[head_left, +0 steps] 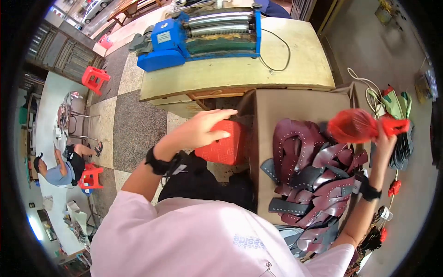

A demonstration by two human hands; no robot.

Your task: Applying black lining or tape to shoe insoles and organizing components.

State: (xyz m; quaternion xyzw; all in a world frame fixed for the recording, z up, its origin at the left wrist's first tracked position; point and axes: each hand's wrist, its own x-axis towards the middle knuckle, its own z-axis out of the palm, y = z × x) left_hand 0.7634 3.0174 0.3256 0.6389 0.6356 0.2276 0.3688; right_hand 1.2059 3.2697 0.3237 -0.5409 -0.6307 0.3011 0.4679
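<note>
Behind you stands a yellow wooden worktop (240, 74). Your left hand (203, 129) rests, fingers loose, on the red plastic stool (224, 147); your right hand (385, 138) squeezes a red plastic bag (353, 125) over the cardboard box of dark leather pieces (314, 171).

Open brown cardboard box (295, 111) at centre right, flaps up, standing just below the wooden table's front edge; holds a heap of maroon and grey cut pieces. Red plastic bag (353, 125) above the box's right side, bunched and crumpled, gripped at its neck by the right hand (385, 138). Small white rectangular label (163, 37) on the blue machine's left housing, top centre. No screens or signs visible.
</note>
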